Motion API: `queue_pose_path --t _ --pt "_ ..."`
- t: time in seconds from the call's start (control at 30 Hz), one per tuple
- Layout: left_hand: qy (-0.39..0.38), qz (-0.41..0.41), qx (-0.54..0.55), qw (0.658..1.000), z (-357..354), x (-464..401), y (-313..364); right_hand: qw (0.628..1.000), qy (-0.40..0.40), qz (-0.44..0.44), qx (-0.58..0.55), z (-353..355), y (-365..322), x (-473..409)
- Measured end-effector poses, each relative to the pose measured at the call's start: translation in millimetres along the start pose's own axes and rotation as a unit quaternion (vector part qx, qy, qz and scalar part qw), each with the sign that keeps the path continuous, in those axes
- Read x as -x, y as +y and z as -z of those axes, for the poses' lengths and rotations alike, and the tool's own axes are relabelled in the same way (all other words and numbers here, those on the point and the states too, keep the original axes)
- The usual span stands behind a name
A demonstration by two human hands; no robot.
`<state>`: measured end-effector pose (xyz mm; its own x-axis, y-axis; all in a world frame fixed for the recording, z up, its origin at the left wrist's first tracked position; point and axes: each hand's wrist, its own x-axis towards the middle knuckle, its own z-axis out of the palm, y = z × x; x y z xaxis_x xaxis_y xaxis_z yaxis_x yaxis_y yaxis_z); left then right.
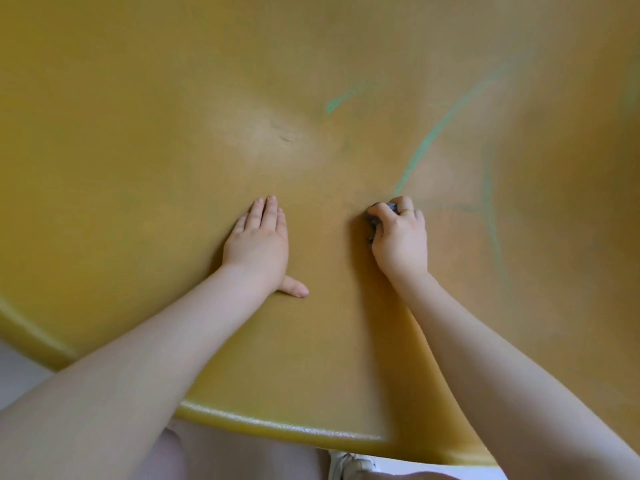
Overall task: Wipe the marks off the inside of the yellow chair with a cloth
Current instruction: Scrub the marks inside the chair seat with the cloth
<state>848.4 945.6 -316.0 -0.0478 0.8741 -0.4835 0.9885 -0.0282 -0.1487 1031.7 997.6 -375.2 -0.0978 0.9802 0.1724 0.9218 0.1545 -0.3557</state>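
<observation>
- Left hand (258, 242): fingers straight, palm flat on yellow chair (138, 140).
- Right hand (400, 237): curled around grey cloth (375, 218), pressed on chair beside green marks (436, 133).

You have one yellow chair (138, 133) in front of you, its curved inside filling nearly the whole view. You have two hands on it: your left hand (258, 242) and your right hand (401, 237). There is one cloth (375, 221), a small dark wad mostly hidden inside your right hand. One ring (408, 211) shows on a finger of that hand. Count three plain green marks: a short streak (337, 102) far and centre, a long curved line (443, 123) right of it, and another line (490, 209) running near to far at the right. One shoe (353, 466) shows below the near rim.
</observation>
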Motion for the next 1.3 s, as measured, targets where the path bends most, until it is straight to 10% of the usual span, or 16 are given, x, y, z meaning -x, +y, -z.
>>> queue_pose_path --t 0.33,0.7,1.1,1.3 --pt "0.011 -0.01 0.019 1.0 1.8 5.0 -1.8 0.941 -0.224 0.224 -0.119 48.2 -31.0 123.9" --pt "0.007 -0.005 0.027 1.0 -3.6 -0.3 -1.7 0.995 -0.026 -0.069 0.063 38.3 59.1 20.5" --pt "-0.029 -0.072 -0.062 0.995 13.8 15.4 -14.8 0.915 -0.306 0.239 -0.106 70.6 -58.6 144.2" --pt "-0.024 -0.007 -0.073 0.997 9.1 35.4 -43.8 0.968 -0.21 0.107 -0.087 46.1 -37.1 95.0"
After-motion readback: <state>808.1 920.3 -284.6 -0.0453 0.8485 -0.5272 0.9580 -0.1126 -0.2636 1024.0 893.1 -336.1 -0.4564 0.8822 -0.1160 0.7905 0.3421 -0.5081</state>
